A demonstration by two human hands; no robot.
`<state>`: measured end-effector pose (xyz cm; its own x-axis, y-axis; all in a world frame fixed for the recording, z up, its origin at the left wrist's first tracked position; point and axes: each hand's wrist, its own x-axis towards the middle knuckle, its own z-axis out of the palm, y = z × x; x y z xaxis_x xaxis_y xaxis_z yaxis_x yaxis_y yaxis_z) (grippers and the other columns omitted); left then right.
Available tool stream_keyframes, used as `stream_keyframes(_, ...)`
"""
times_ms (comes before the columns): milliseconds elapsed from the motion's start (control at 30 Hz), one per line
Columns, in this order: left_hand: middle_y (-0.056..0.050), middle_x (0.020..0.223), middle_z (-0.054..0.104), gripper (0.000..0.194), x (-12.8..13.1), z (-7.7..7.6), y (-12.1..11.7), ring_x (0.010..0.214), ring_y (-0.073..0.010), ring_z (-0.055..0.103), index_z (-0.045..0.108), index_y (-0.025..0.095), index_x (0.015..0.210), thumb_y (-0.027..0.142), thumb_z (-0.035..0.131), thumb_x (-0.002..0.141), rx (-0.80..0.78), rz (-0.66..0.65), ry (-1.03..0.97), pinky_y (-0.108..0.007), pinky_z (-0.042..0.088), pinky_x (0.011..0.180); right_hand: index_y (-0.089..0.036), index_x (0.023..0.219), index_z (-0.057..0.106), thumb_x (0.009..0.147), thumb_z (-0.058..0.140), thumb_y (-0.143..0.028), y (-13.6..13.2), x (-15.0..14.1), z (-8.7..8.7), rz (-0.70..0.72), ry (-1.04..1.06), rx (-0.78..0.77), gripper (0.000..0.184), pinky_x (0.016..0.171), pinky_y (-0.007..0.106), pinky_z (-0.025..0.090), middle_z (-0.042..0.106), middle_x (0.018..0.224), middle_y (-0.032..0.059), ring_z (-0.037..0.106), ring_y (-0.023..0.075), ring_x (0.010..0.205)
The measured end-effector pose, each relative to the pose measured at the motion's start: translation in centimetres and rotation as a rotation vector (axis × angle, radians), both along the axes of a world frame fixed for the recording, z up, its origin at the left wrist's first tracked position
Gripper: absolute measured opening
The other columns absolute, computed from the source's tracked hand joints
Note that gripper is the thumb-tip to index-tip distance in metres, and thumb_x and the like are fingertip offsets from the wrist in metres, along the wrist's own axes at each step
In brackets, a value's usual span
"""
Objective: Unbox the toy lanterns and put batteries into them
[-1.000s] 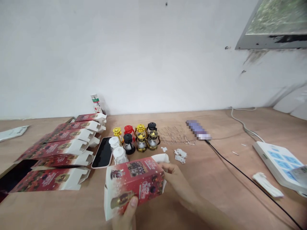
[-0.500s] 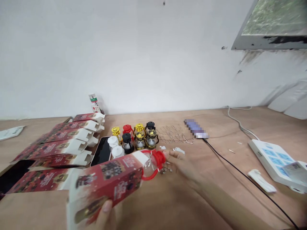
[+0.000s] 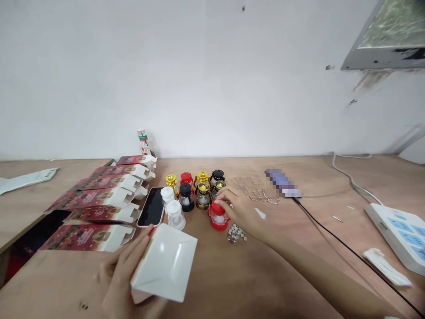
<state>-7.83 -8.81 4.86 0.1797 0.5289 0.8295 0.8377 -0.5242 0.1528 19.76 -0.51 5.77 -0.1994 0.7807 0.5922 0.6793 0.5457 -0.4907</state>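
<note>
Red lantern (image 3: 218,218) upright, in from far edge of counter (image 3: 239,274); R hand (image 3: 239,210) part-closed, pinching its top, prob. to steady it. L hand (image 3: 122,274), curled round box (image 3: 168,261), holds it aside, prob. for clearance.

Single head-worn view, forward and down over the tabletop (image 3: 265,274).

Lower centre: glossy white card box (image 3: 168,261). Centre: shiny plastic red lantern (image 3: 218,217). Centre right: metallic wires (image 3: 262,194). Foreground: smooth wood-grained table (image 3: 239,283).
</note>
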Motion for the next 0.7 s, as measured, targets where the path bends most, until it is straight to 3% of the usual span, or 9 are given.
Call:
stream_keyframes(167,-0.010,0.122,0.062,0.062,2.0,0.8,-0.2,0.107,-0.0270,0.057,0.040,0.020,0.136,0.030,0.060,0.078,0.053,-0.025,0.171,-0.039,0.039,0.086,-0.021,0.084,0.057,0.088,0.051,-0.029,-2.6,-0.9,0.7,-0.076,0.001,0.178,0.011,0.079,0.038,0.050,0.061,0.099,0.0102,0.061,0.0233,0.093)
stream_keyframes(300,-0.015,0.123,0.060,0.056,3.3,0.6,-0.2,0.113,-0.0252,0.056,0.041,0.016,0.135,0.022,0.058,0.082,0.117,-0.104,0.198,-0.038,0.037,0.093,-0.019,0.097,0.057,0.088,0.053,-0.043,-6.9,-2.3,2.8,0.150,0.072,0.179,0.025,0.076,0.030,0.052,0.062,0.093,0.0081,0.062,0.0189,0.090)
stream_keyframes(400,-0.019,0.118,0.061,0.047,3.8,0.7,-0.4,0.113,-0.0258,0.056,0.047,0.012,0.129,0.019,0.055,0.083,0.137,-0.159,0.205,-0.037,0.040,0.090,-0.019,0.099,0.056,0.080,0.061,-0.052,-9.1,-2.9,3.6,0.206,0.050,0.111,0.039,0.072,0.028,0.054,0.063,0.090,0.0070,0.064,0.0182,0.085)
stream_keyframes(600,-0.018,0.114,0.064,0.030,4.2,0.5,-0.4,0.109,-0.0258,0.058,0.057,0.014,0.115,0.021,0.049,0.087,0.143,-0.146,0.215,-0.036,0.041,0.087,-0.020,0.116,0.048,0.079,0.065,-0.030,-10.3,-2.3,2.3,0.157,-0.001,-0.002,0.042,0.077,0.027,0.056,0.064,0.104,0.0077,0.065,0.0186,0.093)
stream_keyframes(700,-0.015,0.111,0.066,0.031,4.4,0.4,-0.3,0.106,-0.0243,0.060,0.057,0.016,0.117,0.022,0.049,0.087,0.126,-0.134,0.202,-0.035,0.041,0.087,-0.020,0.129,0.038,0.078,0.061,-0.022,-10.7,-1.9,1.1,0.124,0.005,0.062,0.055,0.079,0.030,0.057,0.065,0.109,0.0097,0.066,0.0207,0.094)
